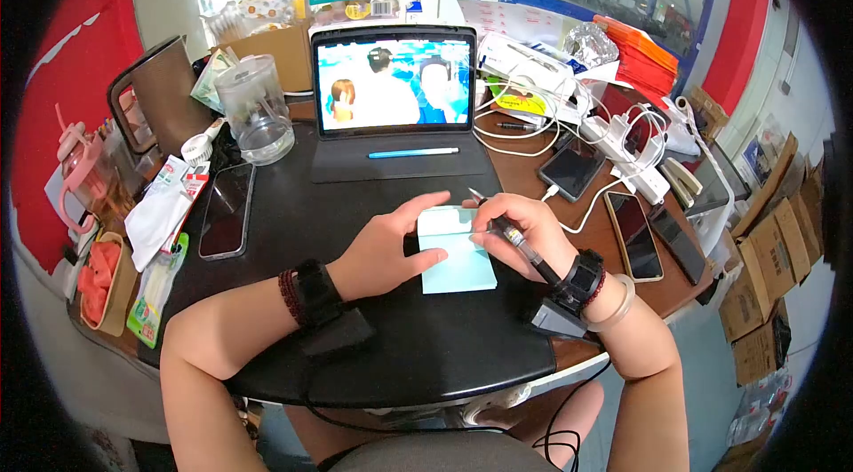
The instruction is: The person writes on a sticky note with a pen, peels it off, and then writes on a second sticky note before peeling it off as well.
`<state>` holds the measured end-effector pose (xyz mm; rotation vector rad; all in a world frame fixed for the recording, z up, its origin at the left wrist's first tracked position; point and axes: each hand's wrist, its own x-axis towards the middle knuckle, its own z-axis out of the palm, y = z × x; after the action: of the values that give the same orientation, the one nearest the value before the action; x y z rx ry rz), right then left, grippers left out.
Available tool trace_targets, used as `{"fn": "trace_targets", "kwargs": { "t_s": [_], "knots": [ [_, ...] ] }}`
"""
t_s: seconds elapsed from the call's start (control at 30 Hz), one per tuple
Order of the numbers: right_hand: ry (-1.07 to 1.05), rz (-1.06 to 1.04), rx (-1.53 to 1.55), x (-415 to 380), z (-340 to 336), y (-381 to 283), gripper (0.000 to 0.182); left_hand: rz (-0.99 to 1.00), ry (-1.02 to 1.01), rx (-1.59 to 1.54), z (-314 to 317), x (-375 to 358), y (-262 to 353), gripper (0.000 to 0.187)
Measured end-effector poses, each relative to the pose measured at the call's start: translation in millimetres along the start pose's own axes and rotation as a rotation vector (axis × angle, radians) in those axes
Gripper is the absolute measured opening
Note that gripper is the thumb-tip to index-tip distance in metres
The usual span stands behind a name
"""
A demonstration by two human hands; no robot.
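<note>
My left hand point(384, 245) lay flat and open on the left edge of the pale blue notepad point(458, 261), which sat on the dark table point(418, 348) before the tablet point(394, 86). My right hand point(524, 228) gripped a pen point(515, 237) over the pad's top edge.

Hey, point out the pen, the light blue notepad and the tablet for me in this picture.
pen point(515, 239), head view, on the dark barrel held in the right hand.
light blue notepad point(460, 268), head view, on its bare lower half.
tablet point(394, 84), head view, on the middle of the lit screen.
</note>
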<state>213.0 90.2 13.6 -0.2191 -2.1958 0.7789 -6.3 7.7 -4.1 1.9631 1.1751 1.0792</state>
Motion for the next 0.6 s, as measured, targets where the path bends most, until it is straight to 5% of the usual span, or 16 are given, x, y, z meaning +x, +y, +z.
{"fn": "trace_targets", "kwargs": {
  "t_s": [0.1, 0.2, 0.5, 0.6],
  "knots": [
    [0.138, 0.017, -0.013, -1, -5, 4, 0.025, 0.044, 0.026, 0.056, 0, 0, -4, 0.06],
    [0.131, 0.387, -0.194, -2, -14, 1, 0.031, 0.077, 0.108, 0.006, 3, 0, -10, 0.05],
    [-0.135, 0.408, -0.441, -5, -9, -12, 0.025, -0.031, 0.168, -0.118, 0, 0, -3, 0.043],
    [-0.257, 0.456, -0.573, -3, -11, -16, 0.024, 0.072, 0.162, -0.057, 0, 0, -7, 0.046]
  ]
}}
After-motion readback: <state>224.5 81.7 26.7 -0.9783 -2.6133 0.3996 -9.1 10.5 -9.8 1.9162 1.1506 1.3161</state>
